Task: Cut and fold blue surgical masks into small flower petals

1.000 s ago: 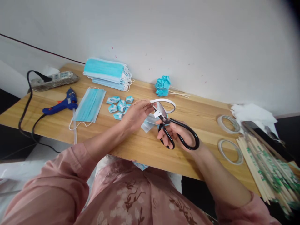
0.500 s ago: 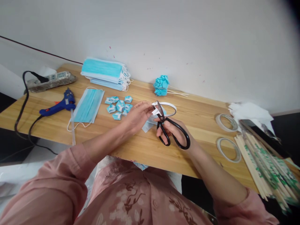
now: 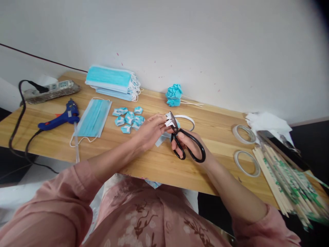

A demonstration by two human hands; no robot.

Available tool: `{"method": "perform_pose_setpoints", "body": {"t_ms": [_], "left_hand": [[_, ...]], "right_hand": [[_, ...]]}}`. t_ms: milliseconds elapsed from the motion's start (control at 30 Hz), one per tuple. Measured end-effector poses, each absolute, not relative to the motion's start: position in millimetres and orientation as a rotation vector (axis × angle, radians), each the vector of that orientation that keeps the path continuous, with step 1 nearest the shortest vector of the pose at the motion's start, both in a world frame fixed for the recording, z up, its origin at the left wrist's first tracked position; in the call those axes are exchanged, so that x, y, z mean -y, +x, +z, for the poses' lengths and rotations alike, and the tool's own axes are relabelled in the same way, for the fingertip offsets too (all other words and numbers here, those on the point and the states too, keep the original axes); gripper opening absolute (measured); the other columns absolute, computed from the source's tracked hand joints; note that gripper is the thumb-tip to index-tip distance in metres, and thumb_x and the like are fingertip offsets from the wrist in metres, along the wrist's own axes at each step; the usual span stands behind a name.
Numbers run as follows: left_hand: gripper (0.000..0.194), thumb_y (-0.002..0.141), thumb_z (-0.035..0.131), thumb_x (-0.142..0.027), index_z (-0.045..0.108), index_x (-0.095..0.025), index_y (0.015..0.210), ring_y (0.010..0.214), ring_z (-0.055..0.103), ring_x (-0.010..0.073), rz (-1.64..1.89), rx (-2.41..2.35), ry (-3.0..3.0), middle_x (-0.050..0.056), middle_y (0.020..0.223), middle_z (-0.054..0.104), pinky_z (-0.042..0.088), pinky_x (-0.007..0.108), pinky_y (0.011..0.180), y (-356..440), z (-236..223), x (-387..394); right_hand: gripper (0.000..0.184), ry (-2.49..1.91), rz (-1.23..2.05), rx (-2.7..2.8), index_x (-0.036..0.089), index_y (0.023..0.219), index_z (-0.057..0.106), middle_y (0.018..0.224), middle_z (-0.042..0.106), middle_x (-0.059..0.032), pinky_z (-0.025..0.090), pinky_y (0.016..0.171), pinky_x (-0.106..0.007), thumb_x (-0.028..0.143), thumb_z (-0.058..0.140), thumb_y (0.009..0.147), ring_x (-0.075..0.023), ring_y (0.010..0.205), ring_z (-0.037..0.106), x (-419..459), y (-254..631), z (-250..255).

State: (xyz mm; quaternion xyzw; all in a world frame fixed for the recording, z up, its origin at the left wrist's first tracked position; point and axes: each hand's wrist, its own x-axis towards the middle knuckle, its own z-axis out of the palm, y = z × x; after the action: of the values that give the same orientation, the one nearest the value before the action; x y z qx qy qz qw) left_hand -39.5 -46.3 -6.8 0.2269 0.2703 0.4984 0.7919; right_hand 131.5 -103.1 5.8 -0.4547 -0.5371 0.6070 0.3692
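"Starting from the far left, and taking the scissors (image 3: pixel 175 129) as our landmark, what do you see?"

"Well apart to the left of the scissors are a power strip (image 3: pixel 55 92) and a blue glue gun (image 3: pixel 60 118). Somewhat nearer lie one flat mask (image 3: pixel 94 118) and, farther back, a stack of masks (image 3: pixel 110 79). Then comes a group of folded blue pieces (image 3: pixel 129 118) on the desk (image 3: pixel 218 123)."

"And the left hand (image 3: pixel 151 130)?"

"It is just left of the blades. Its fingers are bent together, and they pinch a white strip (image 3: pixel 189 120), which curves out behind the scissors to their right. Small white flaps (image 3: pixel 169 121) show at the blades; if they belong to the strip, I cannot tell."

"What is behind the scissors?"

"Blue flowers (image 3: pixel 174 95) on thin sticks, lying near the wall."

"How is the right hand (image 3: pixel 191 145)?"

"It is curled around the black handles, below and to the right of the blades, so it has hold of the scissors."

"And farther right of them?"

"Two tape rolls (image 3: pixel 235 133), then wrapped wooden sticks (image 3: pixel 272 180), well apart from the scissors."
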Motion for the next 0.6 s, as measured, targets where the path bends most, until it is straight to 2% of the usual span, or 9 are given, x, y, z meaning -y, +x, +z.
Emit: {"method": "perform_pose_setpoints", "body": {"t_ms": [233, 600], "left_hand": [[0.016, 0.081, 0.074, -0.015, 0.063, -0.015, 0.069, 0.083, 0.069, 0.0181, 1.063, -0.569, 0.505, 0.005, 0.083, 0.071, 0.055, 0.033, 0.084, -39.9, -7.1, 48.3], [0.016, 0.081, 0.074, -0.015, 0.063, -0.016, 0.069, 0.086, 0.070, 0.0186, 1.054, -0.569, 0.506, 0.006, 0.084, 0.072, 0.055, 0.034, 0.087, -40.6, -9.5, 48.2]], "right_hand": [[0.060, -1.118, 1.550, 1.351, 0.014, 0.118, 0.067, 0.071, 0.067, 0.0007, 0.042, 0.040, -0.022, 0.068, 0.066, 0.090, -0.0080, 0.042, 0.053, 101.6, 131.9, -0.1], [0.057, -1.106, 1.524, 1.369, 0.015, 0.117, 0.068, 0.071, 0.067, 0.0009, 0.041, 0.040, -0.022, 0.066, 0.066, 0.091, -0.0079, 0.043, 0.052, 101.2, 133.4, -1.0]]}}
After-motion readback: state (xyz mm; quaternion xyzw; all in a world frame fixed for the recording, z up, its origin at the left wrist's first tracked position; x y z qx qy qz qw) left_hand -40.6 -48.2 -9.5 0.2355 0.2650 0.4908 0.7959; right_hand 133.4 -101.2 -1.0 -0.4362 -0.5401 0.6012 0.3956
